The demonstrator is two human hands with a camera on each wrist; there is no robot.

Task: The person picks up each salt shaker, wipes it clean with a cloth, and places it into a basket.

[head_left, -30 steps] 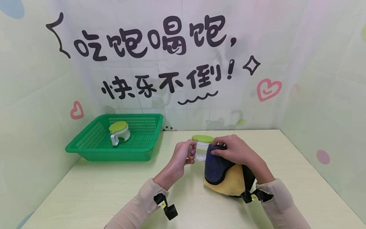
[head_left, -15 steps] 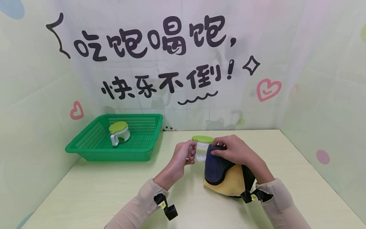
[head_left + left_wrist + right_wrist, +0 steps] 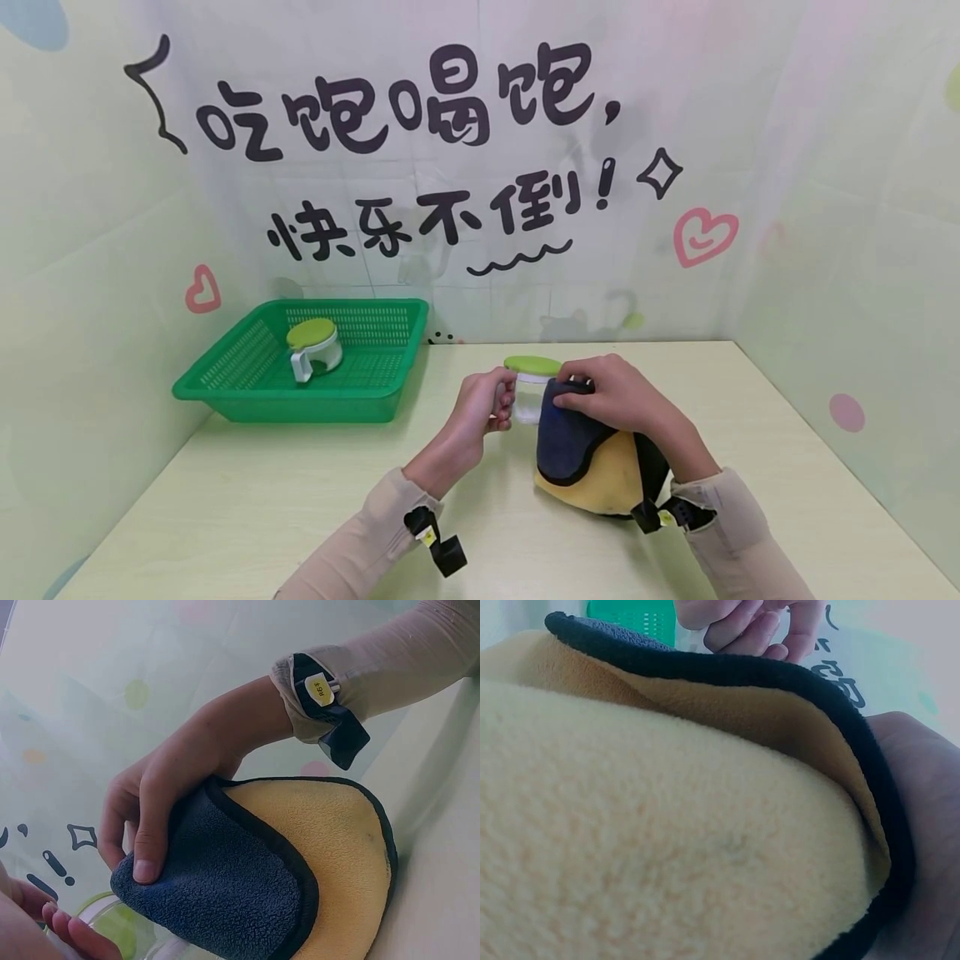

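A clear jar [image 3: 529,402] with a green lid [image 3: 532,365] stands near the back of the table, its right side covered by a cloth. Curled at the jar's left side, my left hand [image 3: 480,408] grips it there; the part inside the fingers is hidden. My right hand [image 3: 618,392] pinches the upper part of the cloth [image 3: 573,433] against the jar, thumb on the dark blue face. The cloth is blue on one side and yellow on the other, with black edging, and hangs folded toward the tabletop. In the right wrist view its yellow side [image 3: 667,825] fills most of the picture.
At the back left of the pale table [image 3: 300,500] stands a green plastic basket [image 3: 300,408]. A second jar [image 3: 311,346] with a green lid and white handle sits inside it. A printed curtain [image 3: 480,183] with writing hangs behind, and walls flank both sides.
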